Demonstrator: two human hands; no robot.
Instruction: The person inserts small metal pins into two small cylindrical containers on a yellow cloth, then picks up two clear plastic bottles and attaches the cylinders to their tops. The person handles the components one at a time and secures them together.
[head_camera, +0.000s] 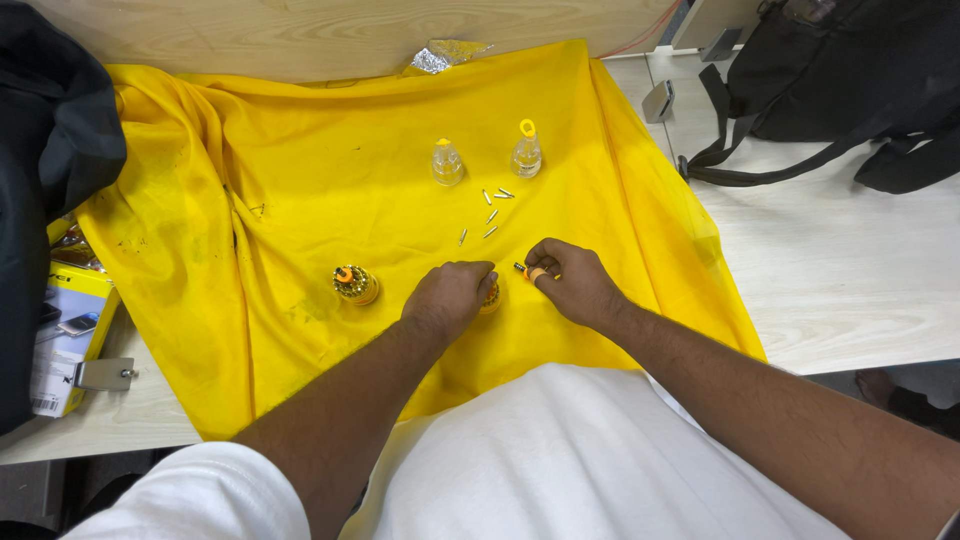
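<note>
Yellow cloth (300, 200) covers the middle of the pale wooden table (850, 270), its near edge hanging toward the person. Left hand (447, 298) lies knuckles-up near the cloth's near edge, fingers curled over a small round yellow bit holder (491, 296); only a sliver of it shows, so I cannot tell whether the hand grips it or merely covers it. Right hand (570, 282), just beside, pinches a short screwdriver handle (533, 272) with an orange band between thumb and fingertips, tip pointing left. A 2nd round holder (355, 285) sits to the left, apart. 6 loose metal bits (490, 214) lie toward the far edge, with 2 clear plastic caps (447, 163) beyond them. A black bag (850, 70) rests at the far right corner.
</note>
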